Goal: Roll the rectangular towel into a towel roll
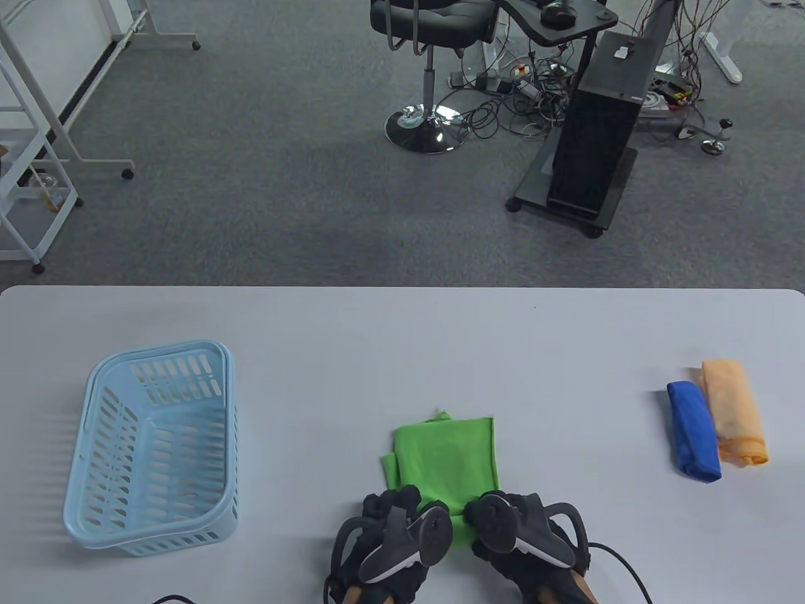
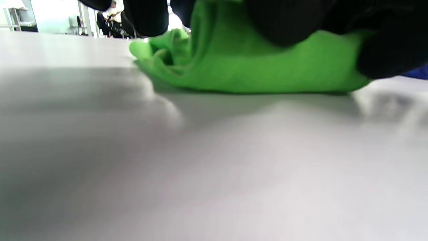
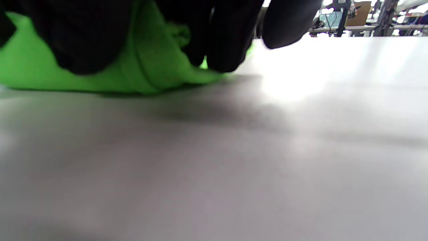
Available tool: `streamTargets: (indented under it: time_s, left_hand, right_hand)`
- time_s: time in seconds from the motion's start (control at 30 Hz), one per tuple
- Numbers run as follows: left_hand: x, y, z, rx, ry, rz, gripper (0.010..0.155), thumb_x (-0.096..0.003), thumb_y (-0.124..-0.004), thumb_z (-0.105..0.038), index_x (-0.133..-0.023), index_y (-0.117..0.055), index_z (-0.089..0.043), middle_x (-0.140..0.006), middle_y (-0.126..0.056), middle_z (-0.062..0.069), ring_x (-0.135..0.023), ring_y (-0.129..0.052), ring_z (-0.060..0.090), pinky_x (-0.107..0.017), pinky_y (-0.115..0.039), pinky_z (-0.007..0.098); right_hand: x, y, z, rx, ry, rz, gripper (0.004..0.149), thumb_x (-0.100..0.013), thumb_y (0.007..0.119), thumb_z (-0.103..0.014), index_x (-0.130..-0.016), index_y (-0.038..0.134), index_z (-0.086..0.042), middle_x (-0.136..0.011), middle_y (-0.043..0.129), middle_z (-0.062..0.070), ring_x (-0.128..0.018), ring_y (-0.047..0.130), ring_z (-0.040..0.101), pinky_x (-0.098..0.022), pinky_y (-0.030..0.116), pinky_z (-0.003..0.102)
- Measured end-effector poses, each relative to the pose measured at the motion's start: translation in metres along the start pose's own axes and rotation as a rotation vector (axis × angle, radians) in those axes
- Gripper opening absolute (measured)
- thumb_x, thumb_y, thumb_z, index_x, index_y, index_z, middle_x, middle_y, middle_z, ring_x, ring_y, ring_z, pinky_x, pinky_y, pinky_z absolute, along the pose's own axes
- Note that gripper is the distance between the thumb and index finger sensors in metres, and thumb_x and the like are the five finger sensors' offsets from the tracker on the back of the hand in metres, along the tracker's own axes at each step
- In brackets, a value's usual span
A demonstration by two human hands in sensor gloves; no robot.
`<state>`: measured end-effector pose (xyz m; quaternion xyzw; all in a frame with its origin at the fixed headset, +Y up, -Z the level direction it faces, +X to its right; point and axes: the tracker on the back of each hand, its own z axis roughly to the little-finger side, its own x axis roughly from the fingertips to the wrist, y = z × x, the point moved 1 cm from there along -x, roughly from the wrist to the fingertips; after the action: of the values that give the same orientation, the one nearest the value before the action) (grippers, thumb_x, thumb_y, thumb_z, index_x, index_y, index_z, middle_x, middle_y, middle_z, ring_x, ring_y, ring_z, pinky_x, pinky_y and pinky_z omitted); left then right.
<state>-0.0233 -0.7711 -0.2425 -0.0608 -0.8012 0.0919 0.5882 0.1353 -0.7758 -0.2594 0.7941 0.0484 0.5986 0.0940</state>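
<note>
Left grip: left hand (image 1: 391,531) at the bottom centre of the table view, gloved fingers (image 2: 384,50) curled onto the near edge of the green towel (image 1: 446,459), holding it.
Right grip: right hand (image 1: 522,535) just beside the left, fingers (image 3: 220,40) curled over the towel's near right corner, gripping the cloth.
Towel place: lower centre of the surface (image 1: 402,327), folded flat, far edge toward the frame's middle.
Wrist views only: near edge turned up into a low roll under the fingers; the left wrist view shows a rumpled fold at its open end.
Table view only: blue basket (image 1: 154,447) at lower left; blue roll (image 1: 693,431) touching an orange roll (image 1: 734,412) at lower right.
Edges and room: bare surface lies beyond the towel up to the far edge, and on both sides; basket and rolls well apart from it.
</note>
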Motion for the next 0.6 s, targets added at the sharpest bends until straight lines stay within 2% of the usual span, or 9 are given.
streamTargets:
  time_s: [0.1, 0.17, 0.23, 0.3, 0.37, 0.5, 0.6]
  left_hand:
    - [0.002, 0.003, -0.005, -0.073, -0.003, -0.01, 0.056, -0.0411, -0.07, -0.043, -0.097, -0.066, -0.038, -0.107, -0.053, 0.011, -0.097, -0.058, 0.04, -0.07, -0.046, 0.065]
    - [0.002, 0.002, -0.006, -0.073, -0.021, 0.009, 0.067, -0.0356, -0.075, -0.054, -0.099, -0.067, -0.034, -0.107, -0.054, 0.012, -0.098, -0.058, 0.042, -0.07, -0.046, 0.066]
    - [0.001, -0.002, -0.008, -0.116, -0.016, 0.046, 0.075, -0.0322, -0.081, -0.055, -0.101, -0.063, -0.033, -0.107, -0.055, 0.012, -0.098, -0.058, 0.042, -0.07, -0.046, 0.067]
    - [0.001, -0.003, -0.009, -0.144, -0.016, 0.044, 0.071, -0.0338, -0.083, -0.049, -0.1, -0.063, -0.035, -0.104, -0.063, 0.01, -0.097, -0.063, 0.04, -0.07, -0.05, 0.065]
    - [0.001, -0.002, -0.007, -0.079, -0.022, 0.041, 0.067, -0.0343, -0.083, -0.047, -0.098, -0.067, -0.031, -0.1, -0.069, 0.01, -0.094, -0.067, 0.04, -0.069, -0.052, 0.065]
    - [0.002, -0.001, -0.003, -0.007, -0.032, 0.038, 0.061, -0.0352, -0.076, -0.044, -0.095, -0.076, -0.029, -0.095, -0.076, 0.01, -0.092, -0.071, 0.039, -0.068, -0.053, 0.066]
    - [0.001, 0.001, 0.001, 0.046, -0.023, 0.043, 0.058, -0.0348, -0.069, -0.045, -0.089, -0.085, -0.033, -0.086, -0.082, 0.01, -0.083, -0.076, 0.037, -0.068, -0.054, 0.064]
  right_hand:
    - [0.0, -0.001, 0.001, -0.013, -0.001, 0.012, 0.062, -0.028, 0.078, -0.039, -0.088, 0.073, -0.026, -0.091, 0.071, 0.003, -0.084, 0.078, 0.027, -0.066, 0.061, 0.056]
    - [0.0, -0.001, 0.004, -0.026, -0.006, 0.007, 0.061, -0.029, 0.077, -0.04, -0.088, 0.075, -0.026, -0.089, 0.073, 0.003, -0.082, 0.079, 0.026, -0.066, 0.061, 0.056]
    - [0.0, -0.001, 0.005, -0.038, -0.012, -0.004, 0.061, -0.029, 0.076, -0.042, -0.088, 0.075, -0.027, -0.089, 0.074, 0.002, -0.082, 0.079, 0.026, -0.066, 0.062, 0.055]
    - [0.001, -0.001, 0.007, -0.061, -0.015, -0.026, 0.06, -0.029, 0.075, -0.043, -0.087, 0.076, -0.027, -0.088, 0.074, 0.002, -0.081, 0.079, 0.026, -0.066, 0.061, 0.056]
    - [0.002, -0.002, 0.008, -0.081, -0.028, -0.041, 0.06, -0.029, 0.075, -0.043, -0.086, 0.078, -0.026, -0.086, 0.077, 0.002, -0.079, 0.08, 0.026, -0.066, 0.061, 0.056]
    - [0.004, -0.006, 0.011, -0.119, -0.046, -0.047, 0.058, -0.029, 0.073, -0.043, -0.082, 0.085, -0.022, -0.076, 0.087, 0.005, -0.069, 0.089, 0.026, -0.064, 0.064, 0.056]
    - [0.006, -0.007, 0.013, -0.136, -0.052, -0.045, 0.057, -0.03, 0.07, -0.046, -0.077, 0.09, -0.021, -0.069, 0.093, 0.005, -0.061, 0.093, 0.026, -0.062, 0.068, 0.056]
